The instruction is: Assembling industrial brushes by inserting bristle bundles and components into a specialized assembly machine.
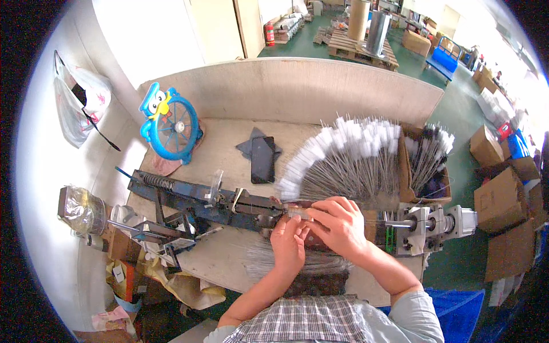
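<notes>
Cardboard box (405, 171): holds wire brushes (426, 160), black and white. Left hand (287, 243), right hand (342, 227): both pinch small pale piece (298, 213).

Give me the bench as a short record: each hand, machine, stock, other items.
Left hand: fingertips at a small pale piece; grip partly hidden
Right hand: pinching that piece's right end
Machine: dark bar-shaped fixture, left of the hands
Stock: white-tipped wire brushes fanned out beyond the hands; more in a cardboard box to their right
Other items: dark phone on grey cloth; blue cartoon fan
</notes>
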`<act>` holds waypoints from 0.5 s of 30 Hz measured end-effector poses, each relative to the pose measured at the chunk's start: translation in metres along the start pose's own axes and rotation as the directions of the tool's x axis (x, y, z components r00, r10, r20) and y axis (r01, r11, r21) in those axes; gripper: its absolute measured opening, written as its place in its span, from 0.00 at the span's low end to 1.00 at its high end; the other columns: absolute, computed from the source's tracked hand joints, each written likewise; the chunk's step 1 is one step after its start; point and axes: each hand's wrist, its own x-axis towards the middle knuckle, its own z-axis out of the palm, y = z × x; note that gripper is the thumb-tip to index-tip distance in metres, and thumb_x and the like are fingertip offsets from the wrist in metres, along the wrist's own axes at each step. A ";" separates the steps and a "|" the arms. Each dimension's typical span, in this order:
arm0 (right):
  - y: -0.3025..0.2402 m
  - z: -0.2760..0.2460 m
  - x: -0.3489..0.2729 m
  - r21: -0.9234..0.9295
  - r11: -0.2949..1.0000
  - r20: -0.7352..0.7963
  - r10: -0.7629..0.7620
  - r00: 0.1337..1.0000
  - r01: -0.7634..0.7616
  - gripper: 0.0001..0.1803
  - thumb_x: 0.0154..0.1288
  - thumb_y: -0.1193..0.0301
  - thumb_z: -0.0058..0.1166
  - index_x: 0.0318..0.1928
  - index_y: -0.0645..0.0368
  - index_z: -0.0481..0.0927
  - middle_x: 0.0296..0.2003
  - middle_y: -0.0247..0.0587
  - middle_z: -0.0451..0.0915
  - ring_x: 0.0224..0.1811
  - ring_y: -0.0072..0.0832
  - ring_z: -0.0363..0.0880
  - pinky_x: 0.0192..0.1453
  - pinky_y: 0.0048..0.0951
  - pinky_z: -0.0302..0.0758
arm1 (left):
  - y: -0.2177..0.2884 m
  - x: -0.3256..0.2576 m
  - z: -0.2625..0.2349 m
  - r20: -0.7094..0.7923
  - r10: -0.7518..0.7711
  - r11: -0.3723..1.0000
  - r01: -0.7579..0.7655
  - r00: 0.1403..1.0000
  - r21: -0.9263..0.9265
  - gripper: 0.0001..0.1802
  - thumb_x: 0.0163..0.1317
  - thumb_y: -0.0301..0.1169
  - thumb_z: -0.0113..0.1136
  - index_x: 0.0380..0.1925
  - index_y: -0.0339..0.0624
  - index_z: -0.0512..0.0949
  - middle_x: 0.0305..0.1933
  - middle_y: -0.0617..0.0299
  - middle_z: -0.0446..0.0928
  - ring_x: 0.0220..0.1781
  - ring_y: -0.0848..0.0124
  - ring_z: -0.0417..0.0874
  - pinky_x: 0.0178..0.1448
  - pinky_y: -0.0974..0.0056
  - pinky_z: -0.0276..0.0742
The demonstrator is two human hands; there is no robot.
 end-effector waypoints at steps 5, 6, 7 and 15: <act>0.005 -0.009 -0.003 -0.075 0.997 0.100 0.039 0.994 -0.032 0.13 0.43 0.68 0.62 0.33 0.53 0.82 0.32 0.30 0.79 0.38 0.29 0.75 0.42 0.31 0.69 | 0.009 -0.006 0.004 0.018 -0.058 0.996 0.059 0.998 -0.067 0.25 0.65 0.51 0.40 0.45 0.40 0.71 0.47 0.56 0.75 0.48 0.64 0.76 0.55 0.58 0.71; 0.009 -0.008 -0.007 -0.146 0.989 0.199 0.035 0.979 -0.005 0.12 0.43 0.68 0.62 0.32 0.53 0.81 0.30 0.30 0.78 0.37 0.29 0.74 0.41 0.31 0.68 | 0.010 -0.007 0.003 0.026 -0.062 0.996 0.064 0.998 -0.062 0.25 0.65 0.51 0.40 0.45 0.40 0.71 0.47 0.56 0.75 0.48 0.64 0.76 0.55 0.58 0.71; 0.009 -0.007 -0.010 -0.150 0.989 0.191 0.041 0.981 -0.013 0.12 0.43 0.68 0.62 0.32 0.53 0.81 0.30 0.30 0.78 0.37 0.29 0.74 0.41 0.31 0.68 | 0.012 -0.007 0.002 0.016 -0.084 0.995 0.085 0.996 -0.050 0.28 0.65 0.54 0.37 0.46 0.40 0.71 0.48 0.55 0.75 0.48 0.63 0.76 0.56 0.58 0.70; 0.014 -0.011 -0.020 -0.059 0.997 0.168 0.067 0.983 -0.058 0.08 0.48 0.70 0.58 0.33 0.54 0.81 0.29 0.31 0.78 0.38 0.30 0.74 0.40 0.32 0.69 | 0.013 -0.013 0.003 0.054 -0.128 0.980 0.118 0.990 0.159 0.33 0.65 0.58 0.33 0.50 0.40 0.68 0.53 0.53 0.72 0.51 0.62 0.75 0.58 0.58 0.68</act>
